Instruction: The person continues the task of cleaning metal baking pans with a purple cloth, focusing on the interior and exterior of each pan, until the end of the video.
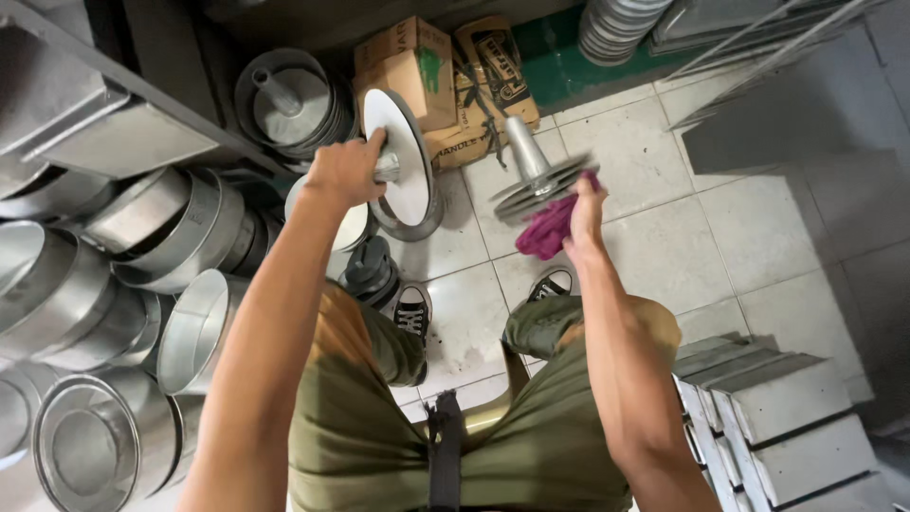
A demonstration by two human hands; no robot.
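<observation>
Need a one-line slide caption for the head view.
Seated person's left hand grips a metal disc's stem while the right hand holds a magenta rag by another disc.

1. Round grey metal disc with central tube (409,171): held on edge, white face visible, tube horizontal.
2. Stack of grey metal discs with upright tube (538,180): tilted, above the floor tiles.
3. Crumpled magenta cloth (548,230): touching the stack's lower rim.

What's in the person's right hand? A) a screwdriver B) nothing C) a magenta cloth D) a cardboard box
C: the right hand grips a magenta cloth beside a metal disc piece with a tube, while the left hand holds another round metal disc by its stem.
</observation>
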